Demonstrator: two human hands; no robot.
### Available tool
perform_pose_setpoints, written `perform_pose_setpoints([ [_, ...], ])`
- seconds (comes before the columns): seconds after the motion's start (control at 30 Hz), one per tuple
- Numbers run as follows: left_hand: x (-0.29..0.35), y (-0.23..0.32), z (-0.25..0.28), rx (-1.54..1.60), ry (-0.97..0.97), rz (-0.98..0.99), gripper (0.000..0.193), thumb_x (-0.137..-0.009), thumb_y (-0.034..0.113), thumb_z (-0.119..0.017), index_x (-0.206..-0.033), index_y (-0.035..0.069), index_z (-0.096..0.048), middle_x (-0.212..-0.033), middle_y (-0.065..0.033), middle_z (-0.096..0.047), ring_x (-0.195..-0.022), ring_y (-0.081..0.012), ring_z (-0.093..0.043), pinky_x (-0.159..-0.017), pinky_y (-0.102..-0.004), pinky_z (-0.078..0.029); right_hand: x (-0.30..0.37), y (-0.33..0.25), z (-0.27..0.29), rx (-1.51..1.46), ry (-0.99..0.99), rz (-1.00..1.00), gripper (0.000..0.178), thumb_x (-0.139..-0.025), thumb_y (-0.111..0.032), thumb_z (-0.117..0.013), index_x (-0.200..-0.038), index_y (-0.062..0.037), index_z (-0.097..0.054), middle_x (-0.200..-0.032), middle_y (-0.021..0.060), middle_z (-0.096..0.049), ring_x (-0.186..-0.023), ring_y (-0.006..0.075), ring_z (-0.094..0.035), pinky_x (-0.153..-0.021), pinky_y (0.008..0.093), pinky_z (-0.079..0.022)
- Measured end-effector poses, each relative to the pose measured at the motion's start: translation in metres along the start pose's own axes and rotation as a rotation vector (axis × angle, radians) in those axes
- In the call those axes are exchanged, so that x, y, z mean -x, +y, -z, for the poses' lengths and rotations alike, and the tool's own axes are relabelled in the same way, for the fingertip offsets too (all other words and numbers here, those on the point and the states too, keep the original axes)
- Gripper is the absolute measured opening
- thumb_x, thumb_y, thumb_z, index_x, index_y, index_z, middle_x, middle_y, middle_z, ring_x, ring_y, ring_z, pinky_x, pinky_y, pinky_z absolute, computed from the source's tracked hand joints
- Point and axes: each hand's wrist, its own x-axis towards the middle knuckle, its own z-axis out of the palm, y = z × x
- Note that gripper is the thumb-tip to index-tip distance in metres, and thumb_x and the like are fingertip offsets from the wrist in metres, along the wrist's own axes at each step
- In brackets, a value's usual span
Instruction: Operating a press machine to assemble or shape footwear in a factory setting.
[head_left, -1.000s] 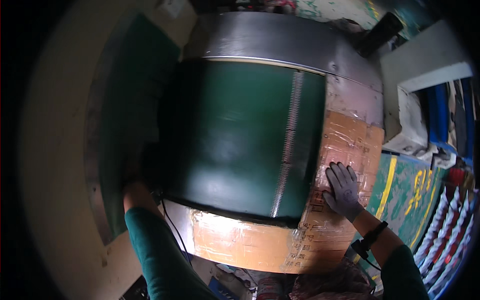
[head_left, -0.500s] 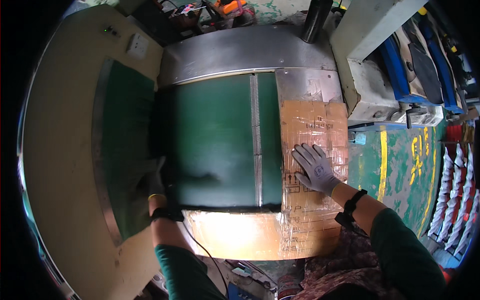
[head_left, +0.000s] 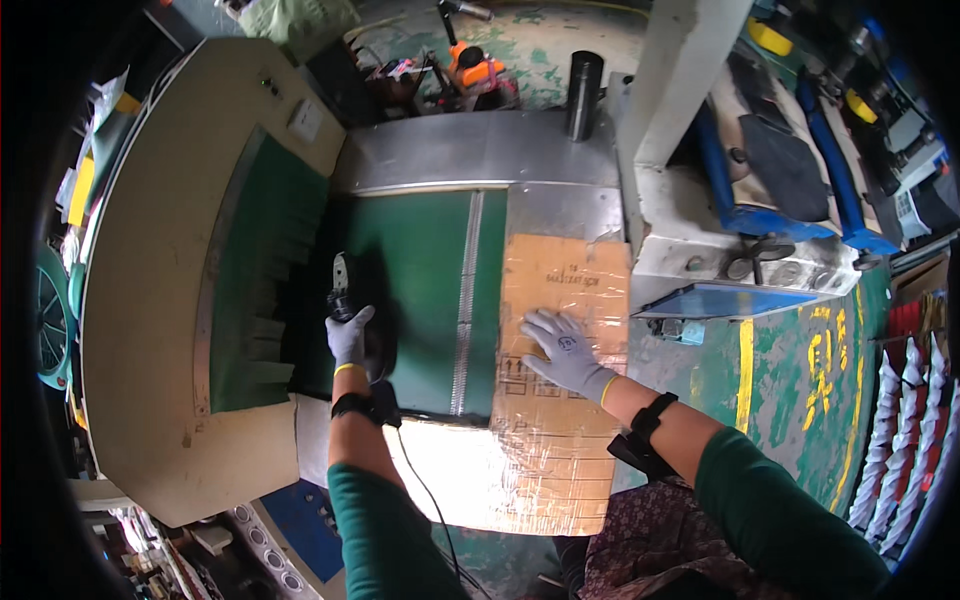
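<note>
My left hand (head_left: 348,338), in a pale grey glove, is closed around a black shoe-like item (head_left: 341,274) with a light patterned end. It is at the left part of the green conveyor belt (head_left: 420,270), beside the curtain of green strips (head_left: 262,280). Much of the item is hidden by the hand and by shadow. My right hand (head_left: 570,358), gloved alike, lies flat with fingers spread on a tape-covered cardboard sheet (head_left: 560,275) along the belt's right side. A metal lacing seam (head_left: 466,300) crosses the belt.
A beige machine housing (head_left: 150,300) carries the curtain at left. Behind the belt, a metal plate (head_left: 440,145) bears a black cylinder (head_left: 584,95). A white machine frame (head_left: 690,230) with blue parts stands at right. A black cable (head_left: 425,490) hangs near my left forearm.
My left hand has come out from the dark curtain opening onto the belt, with the black shoe-like item now showing in it. My right hand stays on the cardboard. The whole view has shifted.
</note>
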Motion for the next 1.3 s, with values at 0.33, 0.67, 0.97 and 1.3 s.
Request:
perform_pose_setpoints([
  [0.33,0.260,0.222,0.034,0.463,-1.358,-0.336,0.075,-0.063,0.016,-0.090,-0.128,0.000,-0.055,-0.121,-0.0095,-0.061,-0.113,-0.0204,-0.055,-0.102,-0.0352,-0.043,0.069,0.048,0.176,-2.114,-0.405,-0.827,0.062,-0.098,-0.052,-0.053,-0.138,-0.0044,-0.050,-0.134,0.0147,-0.057,-0.123,0.0230,-0.054,-0.101,0.0458,-0.047],
  [0.67,0.476,0.334,-0.029,-0.029,-0.896,-1.057,0.084,-0.076,0.015,-0.077,-0.149,0.008,-0.037,-0.156,-0.0185,-0.032,-0.144,-0.0325,-0.031,-0.115,-0.0407,-0.029,0.218,0.071,0.339,-2.261,-0.309,-0.543,0.058,-0.096,-0.029,-0.060,-0.145,-0.0082,-0.037,-0.132,0.0150,-0.056,-0.114,0.0247,-0.063,-0.095,0.0419,-0.055],
  [0.97,0.581,0.452,-0.119,0.861,-1.207,-0.117,0.041,-0.094,0.021,-0.054,-0.127,-0.003,-0.057,-0.123,-0.0128,-0.062,-0.117,-0.0225,-0.058,-0.104,-0.0343,-0.043,0.157,0.130,0.456,-1.300,0.355,-0.413,0.071,-0.093,-0.029,-0.064,-0.150,-0.0032,-0.030,-0.142,0.0157,-0.044,-0.133,0.0237,-0.043,-0.109,0.0345,-0.035],
  [1.3,0.490,0.553,-0.281,0.908,-1.032,-0.278,0.098,-0.074,0.006,-0.077,-0.153,0.004,-0.020,-0.124,-0.0126,-0.053,-0.107,-0.0216,-0.057,-0.091,-0.0334,-0.049,0.081,0.209,0.452,-0.177,0.485,-0.168,0.094,-0.074,-0.021,-0.075,-0.149,0.0025,-0.024,-0.150,0.0256,-0.032,-0.136,0.0419,-0.035,-0.113,0.0463,-0.031],
])
